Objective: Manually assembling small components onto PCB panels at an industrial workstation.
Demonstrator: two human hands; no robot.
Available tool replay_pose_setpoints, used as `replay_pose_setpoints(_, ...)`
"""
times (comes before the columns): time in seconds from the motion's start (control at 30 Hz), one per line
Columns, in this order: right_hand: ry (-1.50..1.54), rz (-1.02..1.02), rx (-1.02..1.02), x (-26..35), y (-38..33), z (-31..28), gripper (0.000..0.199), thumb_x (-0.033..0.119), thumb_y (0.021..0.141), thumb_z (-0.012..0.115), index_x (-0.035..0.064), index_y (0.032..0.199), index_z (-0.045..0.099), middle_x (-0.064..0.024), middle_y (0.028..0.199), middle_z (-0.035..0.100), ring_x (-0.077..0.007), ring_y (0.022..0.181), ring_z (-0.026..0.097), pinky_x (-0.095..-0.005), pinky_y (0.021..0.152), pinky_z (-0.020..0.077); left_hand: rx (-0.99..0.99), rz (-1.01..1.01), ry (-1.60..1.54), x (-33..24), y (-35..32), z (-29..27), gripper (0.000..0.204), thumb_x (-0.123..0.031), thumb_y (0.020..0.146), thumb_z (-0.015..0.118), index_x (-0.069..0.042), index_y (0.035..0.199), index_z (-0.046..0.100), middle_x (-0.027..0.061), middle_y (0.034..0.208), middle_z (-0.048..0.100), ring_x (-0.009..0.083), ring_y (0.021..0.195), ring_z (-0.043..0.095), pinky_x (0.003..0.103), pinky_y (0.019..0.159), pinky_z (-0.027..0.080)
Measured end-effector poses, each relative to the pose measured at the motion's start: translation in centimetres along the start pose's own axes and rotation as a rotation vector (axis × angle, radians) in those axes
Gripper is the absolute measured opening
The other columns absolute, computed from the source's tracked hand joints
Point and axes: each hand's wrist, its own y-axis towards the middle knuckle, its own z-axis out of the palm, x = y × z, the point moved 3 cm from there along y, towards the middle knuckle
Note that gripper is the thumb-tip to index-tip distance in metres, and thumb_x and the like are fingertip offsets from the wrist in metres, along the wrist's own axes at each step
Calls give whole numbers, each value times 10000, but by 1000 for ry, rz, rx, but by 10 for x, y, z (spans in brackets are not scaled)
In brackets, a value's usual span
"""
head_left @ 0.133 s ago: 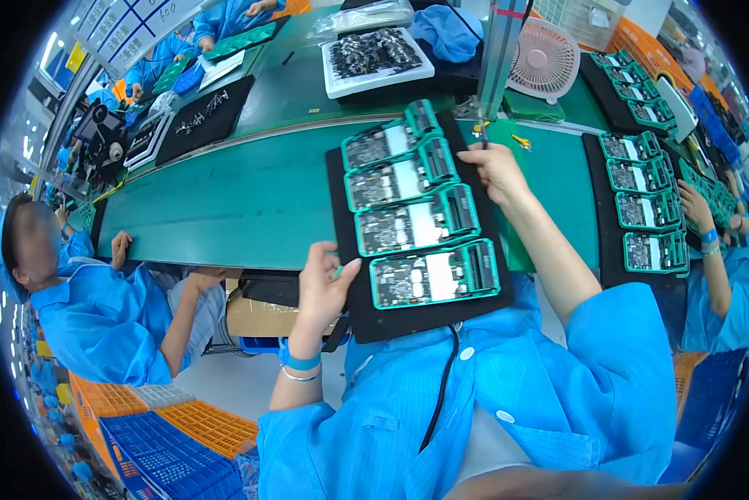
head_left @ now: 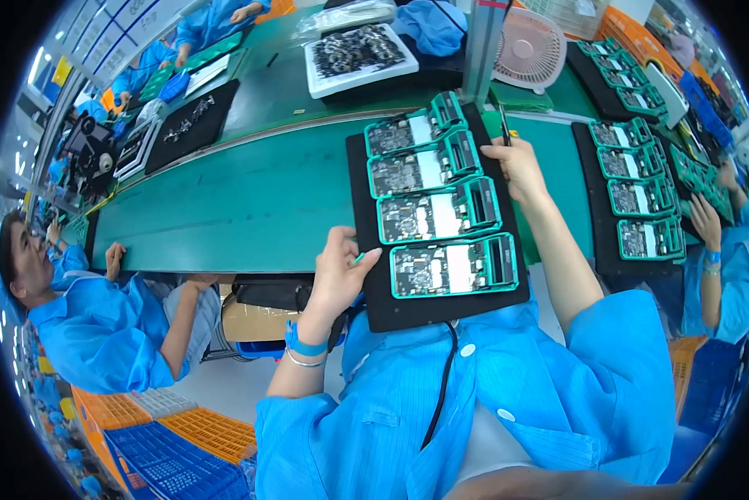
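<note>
Head: left fingers [head_left: 366, 264], right fingers [head_left: 499, 152] grip black board [head_left: 383, 314] bearing 4 green-framed modules [head_left: 454, 269].

The jacket [head_left: 383, 383] is blue, white-buttoned; wristband [head_left: 309, 347], blue; bracelet [head_left: 306, 362], silvery.

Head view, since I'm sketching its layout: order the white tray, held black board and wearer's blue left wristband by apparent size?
Largest: black board
Middle: white tray
Smallest: blue wristband
</note>
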Motion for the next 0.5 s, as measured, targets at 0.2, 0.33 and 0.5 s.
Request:
replay_pose_setpoints(0.2,-339,-171,-120,-15,-1,12,281,232,926,739,-33,1016,717,-20,837,655,-98,802,553,-270,734,435,440,158,403,-11,55,-83,438,-221,854,825,28,1124,587,189,863,689,331,748,682,410,662,536)
replay_pose_setpoints(0.33,-396,-435,-262,21,8,-11,419,373,1046,588,-29,997,698,-20,865,648,-101,844,540,-255,792,419,113,436,346,-23,123,-79,376,-218,929,723,19,1214,657,248,1083,682,413,980,672,448,821,543)
replay_pose_setpoints(0.5,-518,-457,-55,65,2,17,294,306,1023,624,29,1029,724,7,869,665,-66,803,542,-236,751,428,-119,616,338,-20,208,-48,216,-88,940,676,-30,1139,734,181,988,684,380,908,672,412,797,545)
